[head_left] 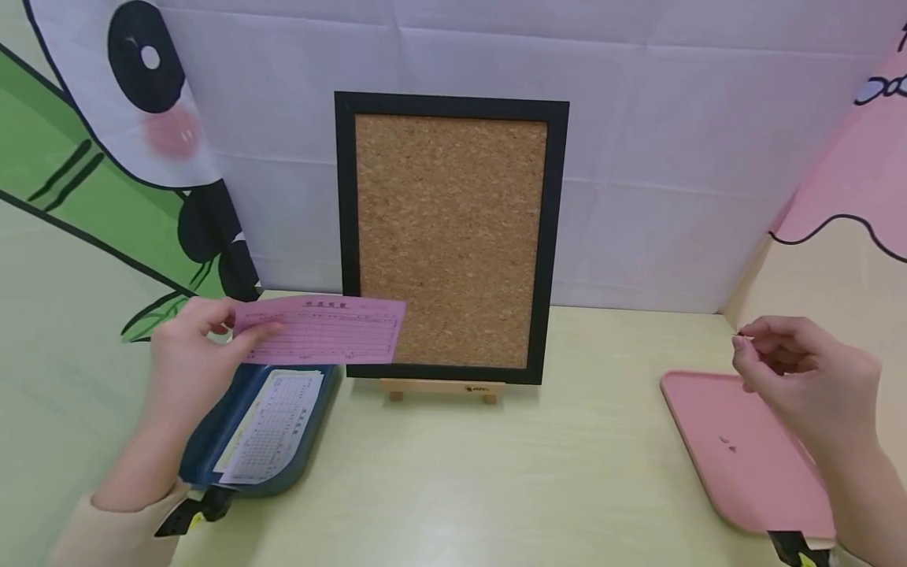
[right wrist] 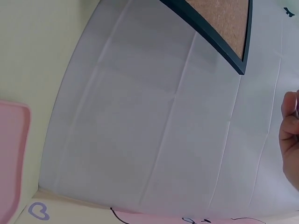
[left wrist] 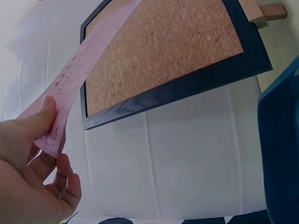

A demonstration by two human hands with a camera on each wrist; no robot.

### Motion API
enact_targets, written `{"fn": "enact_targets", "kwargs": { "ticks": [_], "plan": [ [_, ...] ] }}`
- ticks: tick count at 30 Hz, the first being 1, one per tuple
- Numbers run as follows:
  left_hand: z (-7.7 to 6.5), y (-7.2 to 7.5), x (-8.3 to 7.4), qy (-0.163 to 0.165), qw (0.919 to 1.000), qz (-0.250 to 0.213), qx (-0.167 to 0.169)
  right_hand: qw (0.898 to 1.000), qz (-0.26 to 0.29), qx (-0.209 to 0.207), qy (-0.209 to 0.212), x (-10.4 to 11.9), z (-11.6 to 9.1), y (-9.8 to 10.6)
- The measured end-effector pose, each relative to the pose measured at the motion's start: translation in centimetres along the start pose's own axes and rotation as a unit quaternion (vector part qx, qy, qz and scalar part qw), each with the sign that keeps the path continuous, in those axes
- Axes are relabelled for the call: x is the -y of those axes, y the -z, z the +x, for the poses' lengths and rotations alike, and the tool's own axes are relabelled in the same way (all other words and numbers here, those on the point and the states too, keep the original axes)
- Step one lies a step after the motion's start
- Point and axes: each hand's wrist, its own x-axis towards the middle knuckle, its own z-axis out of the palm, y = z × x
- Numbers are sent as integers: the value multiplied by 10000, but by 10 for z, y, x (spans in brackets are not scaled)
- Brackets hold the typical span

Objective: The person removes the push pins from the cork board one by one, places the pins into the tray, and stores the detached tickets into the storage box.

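Between thumb and fingers my left hand point(head_left: 194, 358) pinches the left end of a pink printed paper form point(head_left: 340, 331). The form is held up nearly flat to view, and its right end overlaps the lower left corner of a black-framed cork board point(head_left: 449, 244). My right hand point(head_left: 815, 386) is raised over a pink tray point(head_left: 751, 480), thumb and index fingertip pinching a tiny, thin object point(head_left: 741, 336) whose kind is too small to make out. In the right wrist view only part of the right hand point(right wrist: 290, 140) shows, at the edge.
The cork board leans on a small wooden easel point(head_left: 442, 387) at the table's back. At the left, a blue tray point(head_left: 312, 441) holds more printed slips point(head_left: 272, 425). Several tiny metallic pieces point(head_left: 732, 449) lie on the pink tray. A white cloth backdrop point(head_left: 638, 181) stands behind.
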Motion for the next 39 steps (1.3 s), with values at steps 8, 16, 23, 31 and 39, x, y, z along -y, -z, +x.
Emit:
{"fn": "enact_targets", "kwargs": {
  "ticks": [8,16,23,31,39],
  "plan": [
    [7,18,20,-280,9994,135,-142,9992,246,-27,-307,-12,-11,16],
    [13,30,44,-540,9979,339,-74,9905,341,-7,-1330,-29,-28,28],
    [21,39,59,-768,9948,646,181,9815,1511,-88,-1168,-52,-38,41],
    [29,46,75,-514,9880,1075,986,9749,1768,107,-1349,-67,-47,52],
    [34,43,94,-550,9747,1261,1763,9827,1159,544,-1339,-86,-61,64]
  ]
}}
